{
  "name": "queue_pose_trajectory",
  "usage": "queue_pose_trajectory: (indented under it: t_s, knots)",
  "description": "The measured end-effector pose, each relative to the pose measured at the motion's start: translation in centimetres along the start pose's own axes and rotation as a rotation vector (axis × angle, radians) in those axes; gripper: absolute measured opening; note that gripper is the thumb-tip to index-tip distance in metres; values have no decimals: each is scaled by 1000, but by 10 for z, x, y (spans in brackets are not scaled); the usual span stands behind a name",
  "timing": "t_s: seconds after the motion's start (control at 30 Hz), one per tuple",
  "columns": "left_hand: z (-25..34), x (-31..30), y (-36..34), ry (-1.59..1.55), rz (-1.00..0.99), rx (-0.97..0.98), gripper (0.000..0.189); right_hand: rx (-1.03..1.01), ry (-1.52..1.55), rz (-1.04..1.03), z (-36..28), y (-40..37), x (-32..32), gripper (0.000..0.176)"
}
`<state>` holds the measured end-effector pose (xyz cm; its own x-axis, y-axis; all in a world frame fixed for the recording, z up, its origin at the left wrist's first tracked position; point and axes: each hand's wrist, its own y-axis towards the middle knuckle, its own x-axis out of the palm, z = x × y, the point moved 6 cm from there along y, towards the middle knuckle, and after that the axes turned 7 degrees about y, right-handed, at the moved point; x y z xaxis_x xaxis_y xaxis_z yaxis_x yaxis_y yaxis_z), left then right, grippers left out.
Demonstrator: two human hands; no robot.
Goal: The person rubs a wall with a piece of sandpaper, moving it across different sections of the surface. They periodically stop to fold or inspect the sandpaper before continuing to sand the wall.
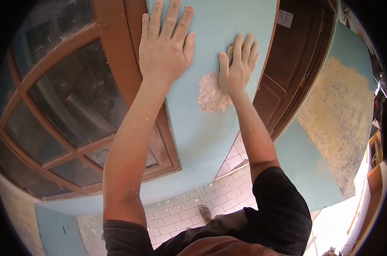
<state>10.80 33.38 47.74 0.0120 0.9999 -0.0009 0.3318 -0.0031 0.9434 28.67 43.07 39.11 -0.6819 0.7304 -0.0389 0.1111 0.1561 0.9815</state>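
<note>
Both hands are raised against a light blue wall (202, 136). My left hand (165, 51) lies flat near the brown window frame (116, 47), its dusty fingers spread and nothing in it. Farther right, my right hand (238, 70) presses a small, pale, thin object (230, 52) to the wall; only its edge shows beside the index finger, so I cannot tell what it is. Just left of that hand is a bare, pinkish patch (212, 94) where paint is gone. Pale flakes stick to both forearms.
A paned window (76, 91) fills the left side. A dark brown door (287, 72) stands to the right, with a peeled yellowish wall area (340, 119) beyond it. Paint flakes lie on the tiled floor (185, 213) around a sandalled foot (205, 212).
</note>
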Motion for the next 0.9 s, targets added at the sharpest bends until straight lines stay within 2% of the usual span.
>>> queue_pose_trajectory:
  t_s: [0.07, 0.13, 0.17, 0.2, 0.23, 0.27, 0.33, 0.47, 0.53, 0.6, 0.67, 0.7, 0.77, 0.87, 0.9]
  knots:
    - [2, -2, -4, -11, 3, -7, 56, -80, -1, -9, 25, -95, 7, 74]
    - [2, -2, -2, 5, -3, -9, 57, -99, -21, -25, 25, -62, 3, 73]
    - [2, -3, -3, 6, -5, -11, 57, -106, -34, -43, 21, -34, 2, 72]
    - [2, -3, -2, -4, -9, -15, 57, -86, -36, -48, 9, 26, -5, 70]
    - [1, -2, -1, -13, -17, -17, 58, -144, 20, 51, 2, 88, -10, 68]
    - [1, -1, -1, -10, -21, -23, 58, -185, 30, -6, -10, 145, -17, 69]
    - [2, -1, -1, 16, -31, -17, 59, -82, -80, 5, -13, 229, -23, 72]
    - [3, 0, -2, 39, -2, -8, 61, -105, -79, -23, -3, 182, -23, 72]
    - [5, -4, -1, 58, -44, -10, 62, -148, 38, 43, 24, 71, -18, 72]
    - [5, -3, 1, 82, -34, -12, 63, -55, -28, -38, 50, -46, -7, 74]
    - [8, -3, -1, 98, -52, -15, 64, -151, -55, -92, 63, -112, -1, 74]
    - [8, -2, 0, 134, -74, -12, 64, -154, -43, -92, 62, -95, -1, 74]
    - [8, -1, 1, 175, -100, -8, 65, -181, -24, -49, 40, -11, -9, 71]
    - [10, 0, 0, 164, -102, -26, 66, -238, -25, 13, 1, 175, -28, 69]
    - [9, -1, 1, 164, -99, -22, 67, -166, -55, -18, -8, 227, -30, 71]
